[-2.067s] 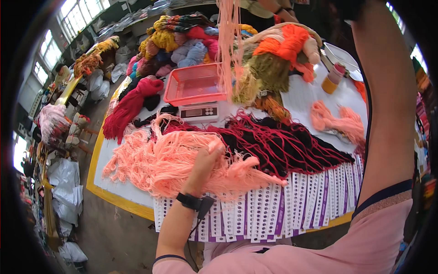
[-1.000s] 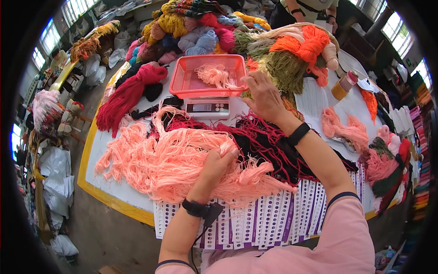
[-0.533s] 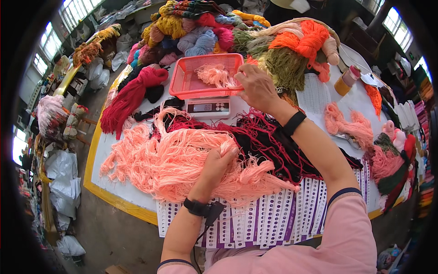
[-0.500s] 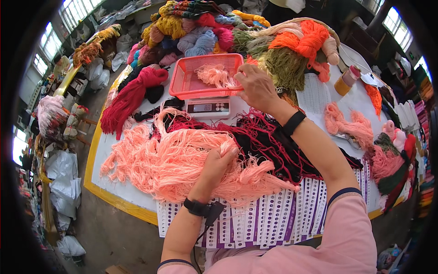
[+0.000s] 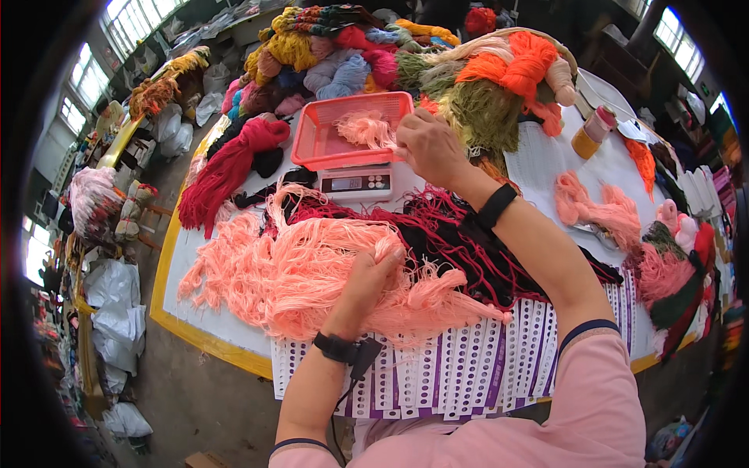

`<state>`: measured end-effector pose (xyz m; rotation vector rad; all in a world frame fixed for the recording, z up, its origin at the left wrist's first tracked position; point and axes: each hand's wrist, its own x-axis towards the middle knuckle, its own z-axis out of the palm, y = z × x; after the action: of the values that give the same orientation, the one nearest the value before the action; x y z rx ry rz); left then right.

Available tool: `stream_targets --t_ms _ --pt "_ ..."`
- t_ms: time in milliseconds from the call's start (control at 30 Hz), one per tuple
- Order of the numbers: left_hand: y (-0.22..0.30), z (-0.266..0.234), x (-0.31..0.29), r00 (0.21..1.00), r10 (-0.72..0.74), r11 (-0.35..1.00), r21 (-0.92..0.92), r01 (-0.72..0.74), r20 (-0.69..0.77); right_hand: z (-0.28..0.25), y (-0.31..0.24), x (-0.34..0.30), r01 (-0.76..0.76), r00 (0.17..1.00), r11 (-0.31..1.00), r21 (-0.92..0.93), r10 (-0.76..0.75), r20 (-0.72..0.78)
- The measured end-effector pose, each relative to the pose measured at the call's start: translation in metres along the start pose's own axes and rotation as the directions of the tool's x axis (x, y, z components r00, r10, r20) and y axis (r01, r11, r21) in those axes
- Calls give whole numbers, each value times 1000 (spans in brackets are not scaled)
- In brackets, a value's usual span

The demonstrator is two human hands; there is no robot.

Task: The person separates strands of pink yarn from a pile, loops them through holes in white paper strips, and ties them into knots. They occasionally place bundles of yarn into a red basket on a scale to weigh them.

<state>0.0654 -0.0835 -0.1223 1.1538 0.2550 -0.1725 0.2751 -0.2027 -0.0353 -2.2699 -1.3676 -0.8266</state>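
Observation:
A large heap of peach yarn [image 5: 304, 269] lies across the near part of the table, and my left hand [image 5: 370, 278] is closed around a bunch of it. My right hand [image 5: 431, 148] is at the right rim of a red plastic basket [image 5: 316, 162], fingers pinched together; what they hold, if anything, is too small to make out. Inside the basket rests a small loose tangle of peach yarn [image 5: 365, 129]. The basket stands on a white digital scale [image 5: 380, 182] with a lit display. Dark red and black yarn [image 5: 499, 269] lies beneath and beside the peach heap.
Behind the basket are piled skeins, among them blue yarn [image 5: 347, 76] and orange yarn [image 5: 528, 66]. A crimson skein [image 5: 234, 168] lies at the left. Punched cards [image 5: 468, 363] line the near edge. At the right are a yarn cone [image 5: 593, 134] and another peach skein [image 5: 597, 204].
My right hand has shifted slightly at the basket's right rim, its fingers drawn closer together. My left hand keeps its grip on the peach yarn. The whole view has moved a little.

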Motion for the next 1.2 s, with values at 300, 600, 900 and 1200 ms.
stream_targets --t_ms 300,600,900,1200 --pt "18 9 -7 999 -31 1000 3 31 41 -131 85 -87 -330 753 -387 861 442 487" --pt "38 104 -12 947 -38 943 -301 140 320 -272 103 -337 -574 656 419 703 750 89" --pt "-12 156 -43 942 -128 953 -223 203 310 -167 -111 -236 -612 551 -204 764 584 596" --pt "-3 152 -72 938 -80 954 -247 171 338 -166 -116 -244 -518 596 -379 767 483 642"
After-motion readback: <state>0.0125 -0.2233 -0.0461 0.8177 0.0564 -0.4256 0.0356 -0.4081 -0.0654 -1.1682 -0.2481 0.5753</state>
